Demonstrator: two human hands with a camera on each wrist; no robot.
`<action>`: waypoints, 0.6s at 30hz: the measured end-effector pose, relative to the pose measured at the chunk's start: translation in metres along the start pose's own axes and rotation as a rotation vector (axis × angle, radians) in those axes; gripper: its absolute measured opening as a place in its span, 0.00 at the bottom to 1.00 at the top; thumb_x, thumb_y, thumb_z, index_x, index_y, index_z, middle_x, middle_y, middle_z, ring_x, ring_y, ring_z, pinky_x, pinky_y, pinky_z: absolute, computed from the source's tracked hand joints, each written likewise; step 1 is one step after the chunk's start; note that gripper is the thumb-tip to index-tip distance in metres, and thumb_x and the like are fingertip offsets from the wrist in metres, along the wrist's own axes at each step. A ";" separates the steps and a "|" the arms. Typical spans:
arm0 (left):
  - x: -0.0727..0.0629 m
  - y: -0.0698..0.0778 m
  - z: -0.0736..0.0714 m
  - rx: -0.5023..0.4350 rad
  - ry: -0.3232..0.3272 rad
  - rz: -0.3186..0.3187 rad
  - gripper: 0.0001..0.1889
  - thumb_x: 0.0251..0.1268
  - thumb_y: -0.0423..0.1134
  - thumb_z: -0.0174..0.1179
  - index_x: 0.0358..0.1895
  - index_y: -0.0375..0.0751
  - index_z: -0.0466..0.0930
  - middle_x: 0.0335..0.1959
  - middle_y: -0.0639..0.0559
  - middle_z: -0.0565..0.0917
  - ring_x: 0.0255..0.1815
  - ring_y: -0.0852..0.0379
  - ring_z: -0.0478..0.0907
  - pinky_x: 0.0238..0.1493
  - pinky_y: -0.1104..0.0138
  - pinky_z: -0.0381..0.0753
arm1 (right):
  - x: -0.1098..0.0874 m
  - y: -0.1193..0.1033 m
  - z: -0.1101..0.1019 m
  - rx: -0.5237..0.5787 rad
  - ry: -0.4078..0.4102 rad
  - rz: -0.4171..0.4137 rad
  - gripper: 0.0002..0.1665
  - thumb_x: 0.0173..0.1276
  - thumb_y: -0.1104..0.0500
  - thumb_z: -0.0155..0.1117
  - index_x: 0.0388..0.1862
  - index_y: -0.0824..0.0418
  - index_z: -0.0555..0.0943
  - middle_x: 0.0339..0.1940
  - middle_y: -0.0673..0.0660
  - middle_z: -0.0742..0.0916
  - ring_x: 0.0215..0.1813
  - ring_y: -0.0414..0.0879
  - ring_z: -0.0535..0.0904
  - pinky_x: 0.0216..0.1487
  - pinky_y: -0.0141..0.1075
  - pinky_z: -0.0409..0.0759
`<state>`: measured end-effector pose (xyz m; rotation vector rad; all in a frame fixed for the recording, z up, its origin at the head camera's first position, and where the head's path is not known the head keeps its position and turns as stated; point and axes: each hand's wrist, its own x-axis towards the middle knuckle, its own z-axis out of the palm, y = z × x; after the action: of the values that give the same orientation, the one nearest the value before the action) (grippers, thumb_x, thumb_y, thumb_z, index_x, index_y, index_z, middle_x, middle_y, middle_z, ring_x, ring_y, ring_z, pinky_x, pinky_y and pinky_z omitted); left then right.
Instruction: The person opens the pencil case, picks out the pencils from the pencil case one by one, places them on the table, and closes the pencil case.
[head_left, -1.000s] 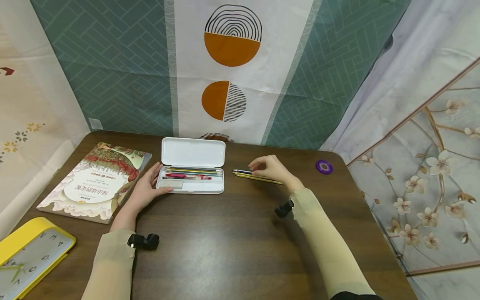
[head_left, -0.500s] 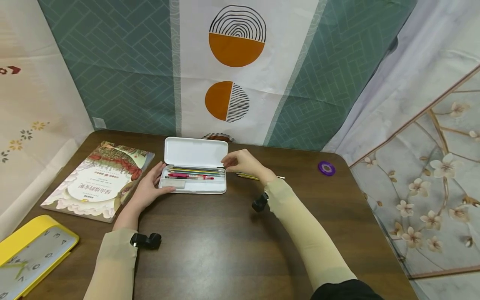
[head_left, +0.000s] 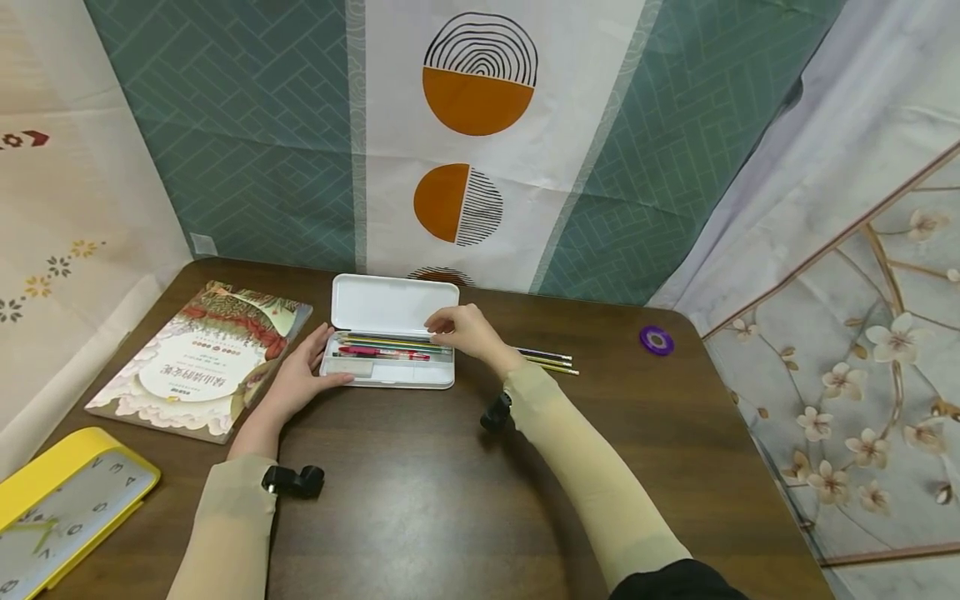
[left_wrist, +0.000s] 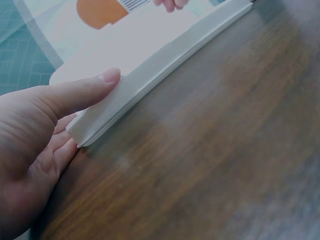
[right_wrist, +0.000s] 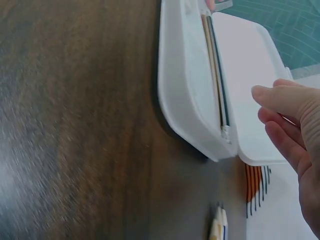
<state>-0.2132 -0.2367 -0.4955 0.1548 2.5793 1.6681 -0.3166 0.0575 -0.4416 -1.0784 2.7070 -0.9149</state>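
The open white pencil case (head_left: pixel 420 385) lies at the back of the table, its lid (head_left: pixel 395 302) tipped back. Inside are several pencils (head_left: pixel 390 342), a red pen (head_left: pixel 386 354) and a pale rectangular block (head_left: pixel 350 367). My left hand (head_left: pixel 300 377) holds the case's left end; the left wrist view has the thumb on the front rim and fingers by the side. Over the case's right end hovers my right hand (head_left: pixel 471 333). Its fingers (right_wrist: pixel 282 102) are loosely bent, nothing visible between them. Behind it, pencils (head_left: pixel 553 361) lie on the table, partly hidden.
A book (head_left: pixel 198 367) lies to the left, beside my left forearm. The yellow clock (head_left: pixel 75 500) stands at the near left corner. A purple ring-shaped object (head_left: pixel 657 340) sits toward the far right, and a patterned cloth (head_left: pixel 480 108) hangs behind the table.
My right hand has moved left from the loose pencils to above the case's right end. The pencils on the table show more of their right ends. My left hand stays on the case.
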 end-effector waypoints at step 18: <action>0.001 -0.001 0.001 0.004 0.004 -0.004 0.56 0.57 0.42 0.72 0.79 0.34 0.38 0.78 0.34 0.52 0.77 0.34 0.53 0.74 0.45 0.57 | 0.005 -0.004 0.020 -0.002 -0.018 0.059 0.12 0.62 0.65 0.71 0.45 0.64 0.86 0.42 0.57 0.90 0.44 0.46 0.87 0.47 0.29 0.84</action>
<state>-0.2138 -0.2365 -0.4966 0.1460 2.5845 1.6636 -0.3125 0.0422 -0.4552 -0.9965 2.7102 -0.8888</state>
